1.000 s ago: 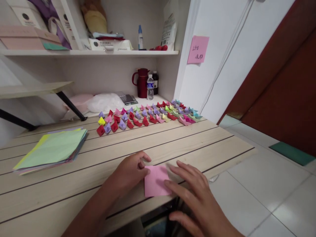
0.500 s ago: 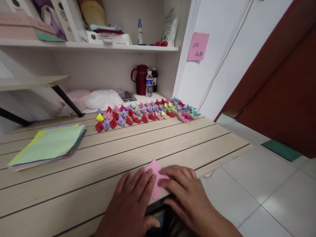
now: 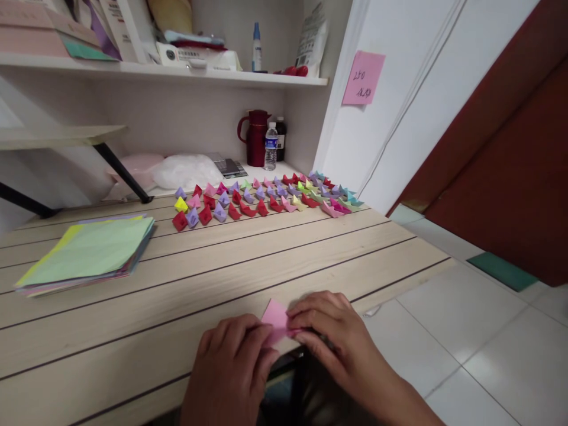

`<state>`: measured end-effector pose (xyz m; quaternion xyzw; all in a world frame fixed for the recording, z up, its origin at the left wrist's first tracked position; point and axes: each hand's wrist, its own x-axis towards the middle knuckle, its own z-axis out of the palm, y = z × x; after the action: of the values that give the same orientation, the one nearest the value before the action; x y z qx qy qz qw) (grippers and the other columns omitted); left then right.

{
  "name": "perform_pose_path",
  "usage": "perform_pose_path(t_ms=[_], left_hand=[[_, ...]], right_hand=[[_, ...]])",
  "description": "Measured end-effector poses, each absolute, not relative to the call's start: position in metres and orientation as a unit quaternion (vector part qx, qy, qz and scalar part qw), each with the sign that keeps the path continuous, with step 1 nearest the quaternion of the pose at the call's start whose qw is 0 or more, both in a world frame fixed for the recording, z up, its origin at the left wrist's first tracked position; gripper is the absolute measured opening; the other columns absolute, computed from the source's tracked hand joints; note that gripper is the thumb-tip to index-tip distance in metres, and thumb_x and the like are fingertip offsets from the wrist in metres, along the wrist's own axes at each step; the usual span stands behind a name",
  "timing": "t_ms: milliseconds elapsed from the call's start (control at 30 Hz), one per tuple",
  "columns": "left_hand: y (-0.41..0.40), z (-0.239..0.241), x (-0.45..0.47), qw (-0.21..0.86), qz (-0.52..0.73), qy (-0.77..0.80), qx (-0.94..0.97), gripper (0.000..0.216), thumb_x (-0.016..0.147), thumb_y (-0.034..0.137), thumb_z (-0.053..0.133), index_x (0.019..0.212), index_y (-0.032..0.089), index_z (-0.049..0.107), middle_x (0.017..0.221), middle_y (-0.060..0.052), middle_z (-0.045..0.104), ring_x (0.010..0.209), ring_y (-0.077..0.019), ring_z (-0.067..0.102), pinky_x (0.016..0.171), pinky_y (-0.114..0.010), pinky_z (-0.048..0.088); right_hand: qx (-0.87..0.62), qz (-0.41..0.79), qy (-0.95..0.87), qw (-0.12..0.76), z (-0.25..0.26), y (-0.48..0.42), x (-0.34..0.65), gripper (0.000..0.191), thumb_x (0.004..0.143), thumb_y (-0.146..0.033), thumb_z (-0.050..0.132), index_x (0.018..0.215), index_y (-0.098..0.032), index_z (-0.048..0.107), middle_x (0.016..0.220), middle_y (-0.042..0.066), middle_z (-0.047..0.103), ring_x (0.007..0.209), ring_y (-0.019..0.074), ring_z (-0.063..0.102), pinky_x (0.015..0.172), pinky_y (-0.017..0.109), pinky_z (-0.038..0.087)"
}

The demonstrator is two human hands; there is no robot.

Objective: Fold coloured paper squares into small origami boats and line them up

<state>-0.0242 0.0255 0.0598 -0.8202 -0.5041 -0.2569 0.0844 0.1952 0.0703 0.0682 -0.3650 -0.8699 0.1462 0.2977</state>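
Pink paper (image 3: 274, 313) at the near edge of the counter (image 3: 199, 272), between your two hands. One corner points away from you, bare of fingers; the near part is largely covered, so the exact folds cannot be made out.

Your left hand (image 3: 228, 358): fingers bent and close together, index fingertip touching the paper's left side, thumb just below it, with little gap. You have that side of the paper in hold.

Your right hand (image 3: 331, 331): fingers curled in, tips and thumb nearly meeting at the paper's right corner. That corner sits pinched between them. The two sets of fingertips are apart, with pink surface showing between.

Well beyond your fingers: rows of small folded paper boats (image 3: 248, 209), in red, purple, pink, yellow, green and blue, along the counter's far side. Off to your left: a stack of coloured sheets (image 3: 89, 251), pale green uppermost, well apart from both hands.
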Motion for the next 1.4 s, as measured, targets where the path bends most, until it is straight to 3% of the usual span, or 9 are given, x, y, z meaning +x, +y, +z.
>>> perform_pose_path(t_ms=[267,533,633,700,833,967,1200,1300,1400], left_hand=[[0.035,0.068,-0.014,-0.012,-0.292,-0.579,-0.761,0.011,0.09,0.02,0.048,0.083,0.022,0.057,0.085,-0.003,0.063,0.078,-0.0215,0.062,0.067,-0.04,0.05],[0.036,0.056,-0.012,0.095,-0.295,-0.584,-0.75,0.01,0.09,0.025,0.052,0.081,0.022,0.052,0.085,-0.005,0.062,0.076,-0.0233,0.06,0.065,-0.039,0.048],[0.031,0.052,-0.015,0.208,-0.32,-0.56,-0.735,0.009,0.09,0.023,0.054,0.094,0.017,0.059,0.102,-0.013,0.065,0.092,-0.0256,0.061,0.076,-0.04,0.047],[0.028,0.049,-0.013,0.277,-0.334,-0.533,-0.726,0.022,0.087,0.018,0.059,0.108,0.014,0.062,0.115,-0.017,0.064,0.107,-0.0271,0.059,0.09,-0.042,0.044],[0.022,0.036,-0.004,0.3,-0.336,-0.473,-0.757,0.035,0.088,0.021,0.059,0.123,0.022,0.062,0.123,-0.006,0.069,0.132,-0.0238,0.046,0.117,-0.052,0.02],[0.02,0.019,0.001,0.26,-0.274,-0.48,-0.792,0.041,0.092,0.017,0.042,0.128,0.024,0.059,0.133,0.001,0.064,0.142,-0.0169,0.033,0.121,-0.057,0.002],[0.017,0.008,-0.003,0.294,-0.243,-0.511,-0.771,0.045,0.089,0.019,0.047,0.132,0.029,0.056,0.141,0.006,0.054,0.149,-0.0162,0.018,0.122,-0.057,0.001],[0.016,0.01,-0.001,0.29,-0.235,-0.514,-0.772,0.046,0.09,0.018,0.046,0.133,0.03,0.056,0.142,0.006,0.053,0.149,-0.0148,0.017,0.122,-0.056,0.0],[0.015,0.011,0.0,0.283,-0.228,-0.516,-0.775,0.046,0.09,0.017,0.044,0.132,0.03,0.057,0.144,0.007,0.051,0.149,-0.0149,0.016,0.122,-0.056,-0.001]], right_hand=[[-0.435,0.129,-0.833,0.317,0.069,0.077,0.179,0.007,0.094,-0.028,0.058,0.091,-0.022,0.062,0.111,0.007,0.061,0.098,0.0243,0.056,0.086,0.041,0.045],[-0.47,0.115,-0.838,0.252,0.074,0.079,0.173,0.012,0.091,-0.03,0.063,0.086,-0.021,0.057,0.108,0.008,0.061,0.095,0.027,0.053,0.083,0.044,0.042],[-0.469,0.129,-0.838,0.248,0.074,0.081,0.174,0.013,0.09,-0.03,0.065,0.085,-0.021,0.057,0.106,0.007,0.061,0.092,0.0259,0.053,0.08,0.043,0.042],[-0.467,0.134,-0.837,0.25,0.074,0.082,0.174,0.015,0.089,-0.031,0.065,0.084,-0.021,0.056,0.105,0.007,0.061,0.09,0.0252,0.052,0.08,0.042,0.042],[-0.463,0.136,-0.836,0.259,0.074,0.082,0.174,0.012,0.088,-0.027,0.066,0.084,-0.021,0.055,0.102,0.006,0.061,0.09,0.025,0.053,0.08,0.041,0.042],[-0.46,0.127,-0.835,0.274,0.07,0.082,0.173,0.011,0.087,-0.025,0.067,0.092,-0.023,0.058,0.106,0.005,0.062,0.094,0.0251,0.054,0.081,0.041,0.042],[-0.468,-0.002,-0.811,0.351,0.048,0.075,0.199,0.035,0.094,-0.012,0.046,0.126,-0.024,0.054,0.132,0.01,0.055,0.121,0.027,0.049,0.098,0.046,0.038],[-0.409,-0.074,-0.837,0.356,0.043,0.061,0.205,0.048,0.093,-0.012,0.048,0.14,-0.021,0.046,0.143,0.009,0.05,0.135,0.0289,0.038,0.11,0.051,0.027],[-0.336,-0.124,-0.892,0.277,0.039,0.05,0.2,0.057,0.092,-0.025,0.056,0.146,-0.015,0.041,0.149,0.006,0.047,0.142,0.0304,0.03,0.117,0.051,0.015]])
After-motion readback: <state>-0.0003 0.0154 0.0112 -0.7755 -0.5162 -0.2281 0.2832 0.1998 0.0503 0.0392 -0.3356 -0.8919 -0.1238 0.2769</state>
